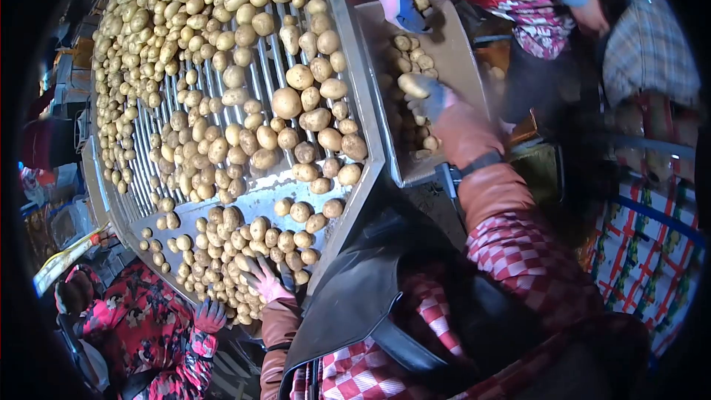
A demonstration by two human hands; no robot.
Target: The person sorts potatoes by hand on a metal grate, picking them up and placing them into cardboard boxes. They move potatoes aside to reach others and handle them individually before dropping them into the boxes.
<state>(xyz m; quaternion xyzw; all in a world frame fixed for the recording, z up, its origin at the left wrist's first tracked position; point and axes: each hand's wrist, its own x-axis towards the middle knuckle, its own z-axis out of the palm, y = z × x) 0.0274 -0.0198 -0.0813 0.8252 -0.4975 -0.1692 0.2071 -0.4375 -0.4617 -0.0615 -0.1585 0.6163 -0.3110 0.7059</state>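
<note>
Your left hand (263, 280) lay on the heap of potatoes (211, 270) at the near end of the metal table (261, 200). Its gloved fingers were spread wide, and I saw no potato gripped in it, but I could not tell what was under the palm. Maybe you kept it flat and wide so it could feel many at once.

Your right hand (435, 102) was closed on one pale potato (413, 87), which poked out past your fingers. You held it over the cardboard box (455, 33), where more potatoes lay. The hand was blurry, so I could not see each finger. The box sat just beside the table, probably so you could reach both.

Up the table, potatoes lay on metal bars (278, 67), and the bars likely held them up in a wide layer. One co-worker's gloved hand (404, 11) was over the box too, and another's (210, 316) was by the table edge. The red, white and green cartons (644, 241) had printed pictures, but I could read no words or brand names anywhere
</note>
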